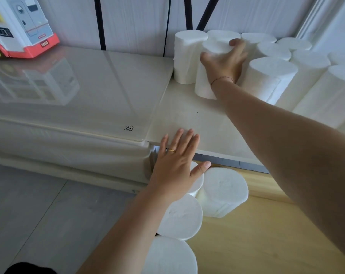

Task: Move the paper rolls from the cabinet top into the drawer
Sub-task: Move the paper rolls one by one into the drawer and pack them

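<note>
The right hand [225, 62] gripped a plain white roll [204, 80] upright on the cabinet top [187, 119], other rolls [272, 76] beyond its fingers. The left hand [175, 161] lay flat, fingers spread. Beneath it, the drawer [266, 244] held four rolls [225, 190].

Probably a room in a home: a toy van [19, 26] stands at the far left corner of a glass-topped unit [78, 91], household paper rolls [270, 76] crowd the far right of the white cabinet top [187, 119] beside it, above a grey tiled floor [39, 204].
</note>
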`<act>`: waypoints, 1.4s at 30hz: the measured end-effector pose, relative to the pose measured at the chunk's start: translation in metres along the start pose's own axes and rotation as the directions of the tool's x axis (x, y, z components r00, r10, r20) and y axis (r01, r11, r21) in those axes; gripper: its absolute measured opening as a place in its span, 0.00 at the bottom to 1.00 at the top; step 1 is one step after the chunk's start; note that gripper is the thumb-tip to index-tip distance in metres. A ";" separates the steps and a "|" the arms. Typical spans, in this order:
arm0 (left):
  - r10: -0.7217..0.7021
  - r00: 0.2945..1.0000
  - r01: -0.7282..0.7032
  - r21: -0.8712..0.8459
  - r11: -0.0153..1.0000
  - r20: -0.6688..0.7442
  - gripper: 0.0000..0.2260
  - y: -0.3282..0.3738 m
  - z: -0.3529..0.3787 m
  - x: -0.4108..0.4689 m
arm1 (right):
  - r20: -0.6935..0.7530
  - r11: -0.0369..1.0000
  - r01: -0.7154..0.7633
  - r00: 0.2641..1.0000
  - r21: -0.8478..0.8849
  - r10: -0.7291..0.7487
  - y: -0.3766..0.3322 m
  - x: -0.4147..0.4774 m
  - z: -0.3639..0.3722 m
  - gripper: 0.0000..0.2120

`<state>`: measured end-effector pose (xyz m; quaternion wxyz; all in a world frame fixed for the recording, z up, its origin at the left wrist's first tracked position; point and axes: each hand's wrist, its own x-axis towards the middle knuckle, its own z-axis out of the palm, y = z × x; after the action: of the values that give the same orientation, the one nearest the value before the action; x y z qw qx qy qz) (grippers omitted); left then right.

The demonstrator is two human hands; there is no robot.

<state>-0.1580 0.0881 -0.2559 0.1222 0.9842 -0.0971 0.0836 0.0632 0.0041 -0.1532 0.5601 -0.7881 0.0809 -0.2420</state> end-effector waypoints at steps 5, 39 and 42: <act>-0.006 1.000 0.005 0.030 1.000 0.010 0.38 0.001 0.001 -0.001 | 0.125 0.994 0.106 0.986 0.008 -0.106 0.002 -0.032 -0.016 0.32; 0.183 0.929 -0.194 0.001 0.981 0.321 0.36 0.032 0.011 -0.052 | 0.278 0.980 0.198 0.942 -0.009 -0.187 0.060 -0.163 -0.291 0.31; 0.177 0.930 -0.191 0.013 0.981 0.321 0.37 0.032 0.011 -0.052 | 0.304 0.988 0.142 0.945 -0.052 -0.120 0.084 -0.170 -0.296 0.33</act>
<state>-0.2134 0.0633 -0.2690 0.0749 0.9737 -0.2055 -0.0632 -0.2120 -0.2084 -0.2041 0.5194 -0.8393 -0.0491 -0.1530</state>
